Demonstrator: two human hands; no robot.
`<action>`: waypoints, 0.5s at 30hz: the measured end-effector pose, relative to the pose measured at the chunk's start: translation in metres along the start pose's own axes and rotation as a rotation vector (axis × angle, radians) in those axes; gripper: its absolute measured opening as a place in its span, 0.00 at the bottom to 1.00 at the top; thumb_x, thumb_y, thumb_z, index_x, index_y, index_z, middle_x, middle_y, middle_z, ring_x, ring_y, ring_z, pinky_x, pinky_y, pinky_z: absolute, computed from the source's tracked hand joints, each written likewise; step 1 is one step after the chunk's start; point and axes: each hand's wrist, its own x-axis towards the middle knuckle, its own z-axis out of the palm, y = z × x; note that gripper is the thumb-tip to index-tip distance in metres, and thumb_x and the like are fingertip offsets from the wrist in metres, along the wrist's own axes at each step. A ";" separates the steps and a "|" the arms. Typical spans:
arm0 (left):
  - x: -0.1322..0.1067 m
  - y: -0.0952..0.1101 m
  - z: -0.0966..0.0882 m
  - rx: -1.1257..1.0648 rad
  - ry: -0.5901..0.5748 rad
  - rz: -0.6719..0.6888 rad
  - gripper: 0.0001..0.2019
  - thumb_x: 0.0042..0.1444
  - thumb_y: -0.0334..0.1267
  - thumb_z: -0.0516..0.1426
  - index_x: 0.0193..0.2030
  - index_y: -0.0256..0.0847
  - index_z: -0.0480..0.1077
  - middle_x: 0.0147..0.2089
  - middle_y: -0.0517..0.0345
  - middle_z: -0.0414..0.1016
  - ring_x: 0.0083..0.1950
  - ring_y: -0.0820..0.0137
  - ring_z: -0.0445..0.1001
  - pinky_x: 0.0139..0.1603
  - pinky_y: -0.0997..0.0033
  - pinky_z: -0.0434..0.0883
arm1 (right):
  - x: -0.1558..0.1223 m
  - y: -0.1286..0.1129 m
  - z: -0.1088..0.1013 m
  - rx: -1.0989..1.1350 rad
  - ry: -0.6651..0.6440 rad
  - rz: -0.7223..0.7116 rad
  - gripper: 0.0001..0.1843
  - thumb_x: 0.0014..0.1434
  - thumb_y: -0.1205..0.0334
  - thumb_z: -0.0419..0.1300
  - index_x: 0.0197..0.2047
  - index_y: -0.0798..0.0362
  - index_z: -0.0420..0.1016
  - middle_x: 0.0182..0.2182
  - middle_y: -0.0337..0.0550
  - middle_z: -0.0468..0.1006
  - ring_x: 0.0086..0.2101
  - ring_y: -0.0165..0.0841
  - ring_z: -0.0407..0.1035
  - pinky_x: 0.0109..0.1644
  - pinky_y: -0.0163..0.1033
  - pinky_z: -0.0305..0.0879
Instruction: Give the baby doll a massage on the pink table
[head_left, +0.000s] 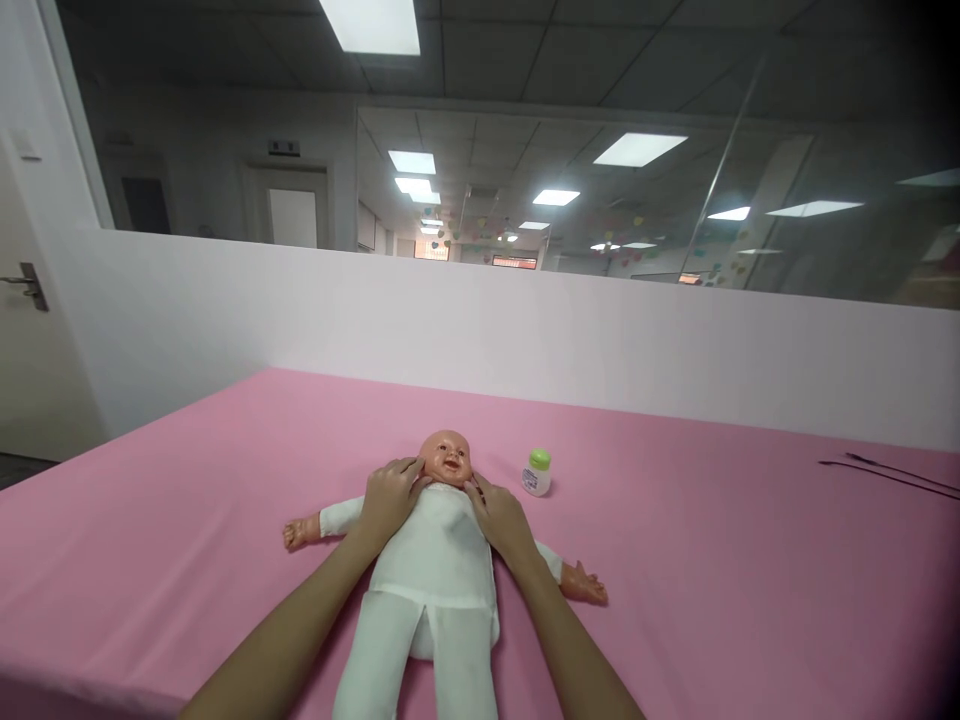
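A baby doll [435, 580] in white clothes lies on its back on the pink sheet [675, 560], arms spread, head pointing away from me. My left hand [388, 498] rests on the doll's shoulder, fingertips touching its cheek. On the other side my right hand [501, 518] lies the same way, fingers reaching the doll's other cheek and jaw. Both hands have their fingers stretched out and hold nothing. A small white bottle with a green cap [537, 472] stands upright just right of the doll's head, a short way from my right hand.
A low white partition wall [525, 330] runs behind the pink surface, with glass above it. Thin black cables [892, 474] lie at the far right. A door with a handle [26, 285] is at the left. The pink surface's edge drops off at the left.
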 end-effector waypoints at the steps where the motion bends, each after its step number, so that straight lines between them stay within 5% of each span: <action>1: -0.001 0.001 -0.003 0.044 -0.043 0.000 0.16 0.72 0.42 0.55 0.60 0.40 0.77 0.52 0.43 0.83 0.52 0.53 0.80 0.47 0.61 0.71 | 0.000 0.001 0.000 0.009 0.007 -0.003 0.28 0.75 0.49 0.44 0.64 0.52 0.76 0.42 0.56 0.85 0.42 0.50 0.79 0.41 0.43 0.62; 4: -0.007 0.004 -0.015 0.148 -0.170 -0.019 0.17 0.73 0.39 0.52 0.63 0.39 0.74 0.48 0.43 0.83 0.50 0.53 0.80 0.44 0.61 0.70 | -0.002 0.002 0.000 0.038 0.017 -0.016 0.27 0.76 0.51 0.44 0.63 0.52 0.76 0.42 0.55 0.85 0.42 0.49 0.79 0.41 0.41 0.61; 8: -0.026 0.011 -0.038 0.211 -0.252 -0.055 0.16 0.74 0.37 0.48 0.52 0.40 0.78 0.47 0.43 0.83 0.49 0.53 0.80 0.45 0.59 0.69 | -0.004 0.002 -0.001 0.041 0.009 -0.013 0.25 0.77 0.52 0.43 0.57 0.51 0.79 0.41 0.52 0.85 0.41 0.46 0.79 0.39 0.39 0.59; 15: -0.042 0.065 -0.065 -0.055 -0.169 0.022 0.15 0.70 0.37 0.52 0.47 0.42 0.81 0.49 0.46 0.84 0.49 0.53 0.81 0.48 0.58 0.69 | -0.005 -0.005 -0.004 -0.085 0.003 0.035 0.26 0.78 0.52 0.43 0.48 0.52 0.82 0.43 0.52 0.86 0.43 0.44 0.80 0.40 0.39 0.60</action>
